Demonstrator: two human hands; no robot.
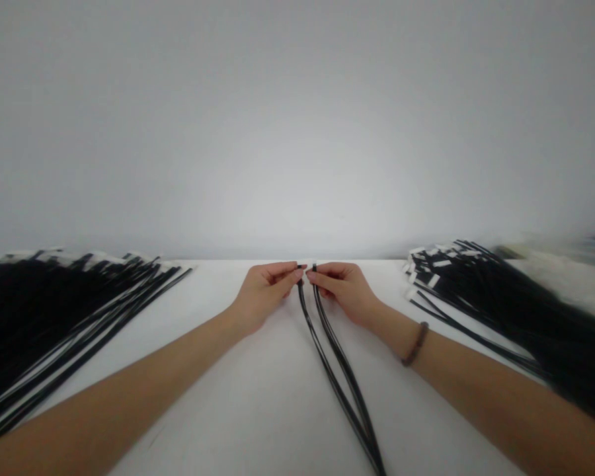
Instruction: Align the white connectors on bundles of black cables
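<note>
My left hand point(264, 291) and my right hand point(342, 285) meet near the far edge of a white table point(238, 396). Each pinches the tip of a thin black cable point(334, 360), and small white connectors point(307, 264) show at the fingertips. The two cable strands run side by side from my fingers back toward me and join near the bottom edge of the view. Both hands have fingers closed in a pinch. A dark bead bracelet point(415, 344) sits on my right wrist.
A large pile of black cables point(54, 317) fans across the left of the table. Another pile of black cables with white connectors point(480, 291) lies on the right. A plain grey wall point(297, 132) stands behind the table's far edge.
</note>
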